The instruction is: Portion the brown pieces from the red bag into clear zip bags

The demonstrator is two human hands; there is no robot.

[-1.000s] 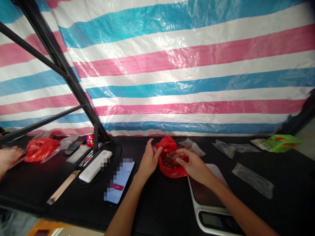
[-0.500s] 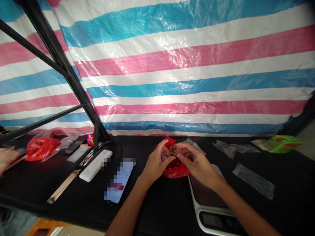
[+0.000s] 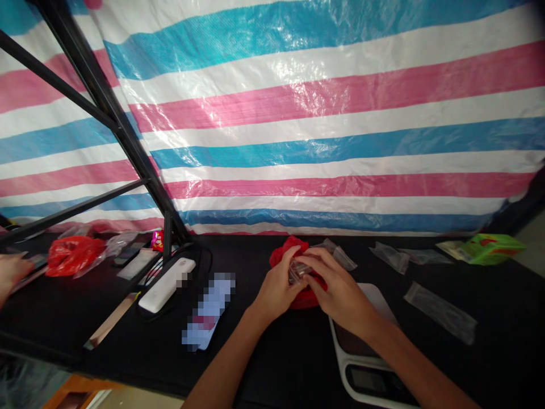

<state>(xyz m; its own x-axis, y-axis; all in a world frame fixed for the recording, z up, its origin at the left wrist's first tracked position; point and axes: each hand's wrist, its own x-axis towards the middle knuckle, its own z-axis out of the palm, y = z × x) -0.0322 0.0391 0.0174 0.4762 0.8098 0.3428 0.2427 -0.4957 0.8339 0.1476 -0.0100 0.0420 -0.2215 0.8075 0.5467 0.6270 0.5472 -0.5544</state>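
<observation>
A: Backdrop?
B: Striped sheeting (image 3: pixel 298 130), pink, blue, white; black metal frame (image 3: pixel 140 167) at left.
A: Tabletop?
B: Phone (image 3: pixel 210 312) beside white oblong device (image 3: pixel 165 288). Pink packet (image 3: pixel 157 240) near the frame's foot. Green packet (image 3: pixel 491 249), far right.

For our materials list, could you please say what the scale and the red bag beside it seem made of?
The scale looks smooth and pale around the edge, suggesting satin plastic or painted metal. The red bag is probably thin, faintly glossy plastic film, given its crumpled folds.

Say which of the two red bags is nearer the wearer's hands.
The middle red bag, partly hidden by the left hand and right hand; the other red bag lies far left, past the black post.
</observation>
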